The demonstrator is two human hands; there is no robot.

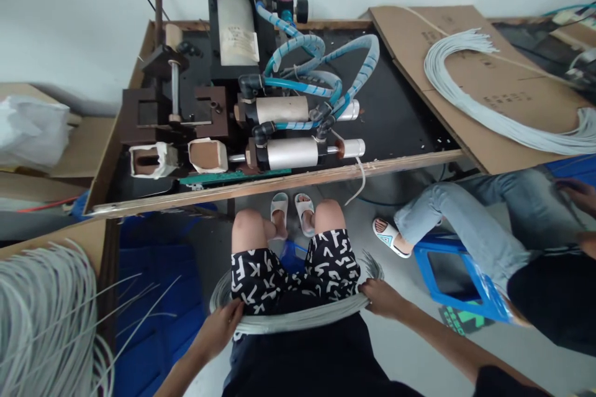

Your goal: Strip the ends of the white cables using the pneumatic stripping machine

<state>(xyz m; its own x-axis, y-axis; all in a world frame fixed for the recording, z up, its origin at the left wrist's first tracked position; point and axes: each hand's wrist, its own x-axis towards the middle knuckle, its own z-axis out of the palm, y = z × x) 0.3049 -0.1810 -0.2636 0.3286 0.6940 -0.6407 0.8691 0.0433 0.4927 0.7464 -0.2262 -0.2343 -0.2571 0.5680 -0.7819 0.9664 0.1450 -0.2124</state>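
Observation:
A bundle of pale grey cables (302,319) lies across my lap in a wide curve. My left hand (220,326) is closed around its left part, and the bundle loops on past that hand beside my thigh. On the other side, my right hand (379,298) grips the bundle near its right end, where loose cable tips fan out above the fist. In front of my knees stands a pneumatic press (233,25) with two small cylinders (292,154) and blue air hoses (321,49), apart from both hands.
Cardboard (493,84) on the bench bears another curved cable bundle (470,99). Many coiled cables (46,322) fill the lower left, some ends sticking out. The wooden bench edge (279,185) runs above my knees. A person in jeans (470,217) sits at right on a blue stool (423,260).

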